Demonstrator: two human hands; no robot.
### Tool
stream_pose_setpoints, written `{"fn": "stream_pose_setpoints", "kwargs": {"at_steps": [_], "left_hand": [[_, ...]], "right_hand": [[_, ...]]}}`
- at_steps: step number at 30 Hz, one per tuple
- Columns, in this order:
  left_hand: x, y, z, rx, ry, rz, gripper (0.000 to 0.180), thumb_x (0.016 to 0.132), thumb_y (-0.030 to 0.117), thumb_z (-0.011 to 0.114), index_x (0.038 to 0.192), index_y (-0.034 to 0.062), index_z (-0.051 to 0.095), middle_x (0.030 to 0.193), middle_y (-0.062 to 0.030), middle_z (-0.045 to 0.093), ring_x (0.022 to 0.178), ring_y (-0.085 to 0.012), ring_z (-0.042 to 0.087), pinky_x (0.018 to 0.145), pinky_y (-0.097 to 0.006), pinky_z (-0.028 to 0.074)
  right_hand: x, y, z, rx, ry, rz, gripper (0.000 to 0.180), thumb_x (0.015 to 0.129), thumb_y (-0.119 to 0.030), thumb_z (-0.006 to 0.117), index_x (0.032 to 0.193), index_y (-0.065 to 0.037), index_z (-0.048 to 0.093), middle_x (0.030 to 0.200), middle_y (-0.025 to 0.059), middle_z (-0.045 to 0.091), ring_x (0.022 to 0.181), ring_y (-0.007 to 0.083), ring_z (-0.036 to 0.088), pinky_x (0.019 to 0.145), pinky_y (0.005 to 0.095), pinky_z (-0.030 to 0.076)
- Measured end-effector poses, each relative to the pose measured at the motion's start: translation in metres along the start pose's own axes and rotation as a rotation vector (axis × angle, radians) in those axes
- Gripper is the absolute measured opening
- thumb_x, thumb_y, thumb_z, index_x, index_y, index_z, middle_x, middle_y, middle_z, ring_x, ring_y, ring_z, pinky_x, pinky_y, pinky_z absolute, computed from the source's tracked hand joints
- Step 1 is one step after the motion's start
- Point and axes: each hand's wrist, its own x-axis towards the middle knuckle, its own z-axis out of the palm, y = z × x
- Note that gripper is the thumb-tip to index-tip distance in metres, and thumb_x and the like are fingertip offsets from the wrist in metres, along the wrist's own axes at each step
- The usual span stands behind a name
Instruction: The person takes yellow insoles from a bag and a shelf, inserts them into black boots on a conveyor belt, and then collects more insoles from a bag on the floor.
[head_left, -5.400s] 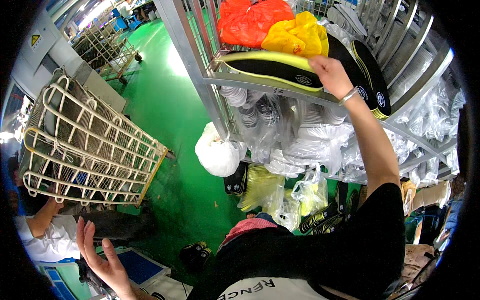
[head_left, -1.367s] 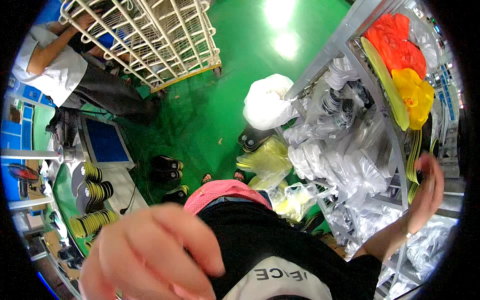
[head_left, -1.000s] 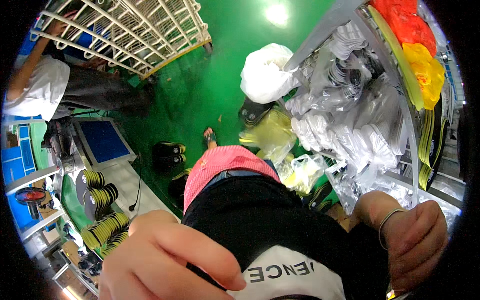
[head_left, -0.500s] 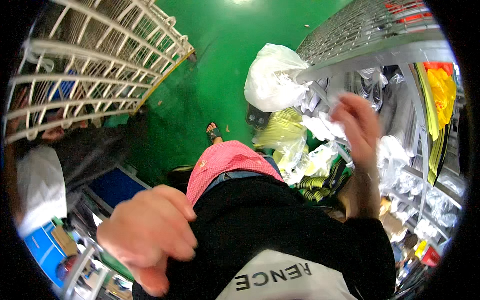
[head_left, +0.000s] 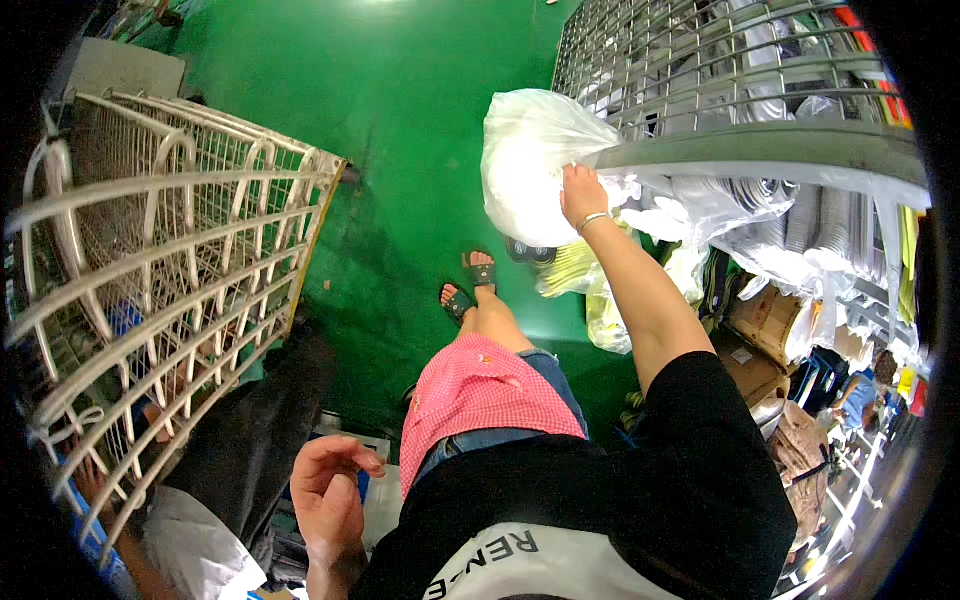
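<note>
My right hand (head_left: pixel 582 196) reaches forward to the side of a puffy white plastic bag (head_left: pixel 525 160) beside the metal rack (head_left: pixel 760 150). Its fingers are curled against the bag's edge, and a bracelet circles the wrist. My left hand (head_left: pixel 332 488) hovers by my left side with loosely bent fingers and nothing in it. Yellow-green striped pieces (head_left: pixel 568 262), partly in clear plastic, lie below the white bag. A dark flat piece with round marks (head_left: pixel 528 250) pokes out beside them.
A cream wire cart (head_left: pixel 200 230) stands on the left, with dark cloth (head_left: pixel 270 430) near it. Wrapped grey bundles (head_left: pixel 810 225) fill the rack on the right, and cardboard boxes (head_left: pixel 765 325) sit nearer me. The floor (head_left: pixel 400 120) is green.
My right hand has moved forward and left onto the white bag. My left hand has dropped back, lower and nearer my body. Both feet now show on the floor.
</note>
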Motion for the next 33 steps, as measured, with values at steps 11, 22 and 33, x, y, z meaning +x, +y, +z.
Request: {"fn": "stream_pose_setpoints", "kwargs": {"at_steps": [11, 22, 33], "left_hand": [[0.055, 0.03, 0.035, -0.06, -0.107, -0.111, 0.025, 0.077, 0.004, 0.05, 0.101, -0.0028, 0.049, 0.086, -0.0096, 0.055, 0.081, -0.0166, 0.053, 0.077, -0.03, 0.041], [0.169, 0.141, 0.063, -0.047, -0.406, 0.029, 0.024, 0.079, 0.003, 0.049, 0.102, -0.0033, 0.048, 0.088, -0.0096, 0.054, 0.084, -0.0165, 0.052, 0.08, -0.029, 0.04], [0.267, 0.298, 0.149, -0.342, -1.023, 0.935, 0.031, 0.076, 0.022, 0.061, 0.105, 0.0185, 0.05, 0.081, -0.0023, 0.048, 0.068, -0.018, 0.048, 0.06, -0.033, 0.04]], "right_hand": [[-0.027, 0.003, -0.024, 0.134, 0.029, -0.154, 0.043, 0.065, -0.015, 0.061, 0.102, -0.002, 0.044, 0.102, 0.015, 0.046, 0.095, 0.0305, 0.044, 0.079, 0.0373, 0.041], [-0.054, -0.089, -0.108, 0.628, -0.33, -0.179, 0.027, 0.076, -0.025, 0.054, 0.093, -0.005, 0.059, 0.09, 0.0132, 0.058, 0.084, 0.0259, 0.055, 0.076, 0.0341, 0.043], [0.077, -0.168, -0.38, 1.462, 0.717, -0.522, 0.036, 0.068, -0.002, 0.049, 0.103, 0.006, 0.049, 0.088, 0.0148, 0.058, 0.078, 0.0234, 0.056, 0.068, 0.0305, 0.044]]}}
